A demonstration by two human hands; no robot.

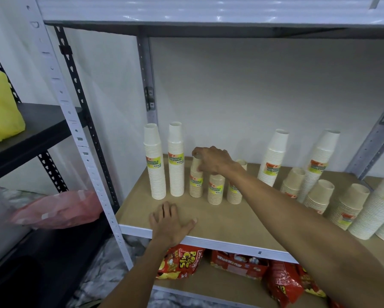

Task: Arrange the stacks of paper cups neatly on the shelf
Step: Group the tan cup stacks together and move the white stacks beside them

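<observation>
Two tall white cup stacks [156, 161] stand upright at the shelf's left rear. To their right stand three short beige cup stacks in a row. My right hand [212, 161] grips the top of the leftmost short beige stack [196, 181], fingers curled over its rim. My left hand [170, 221] rests flat, fingers spread, on the wooden shelf board [231, 221] near its front edge. Further right, two more tall white stacks [273, 158] and several shorter beige stacks [317, 196] stand grouped together.
A grey upright post [147, 85] stands behind the tall stacks. The shelf above [208, 27] limits headroom. Red snack bags [182, 263] lie on the shelf below. A yellow bag [0, 107] and a pink bag [57, 210] sit on the dark rack at left.
</observation>
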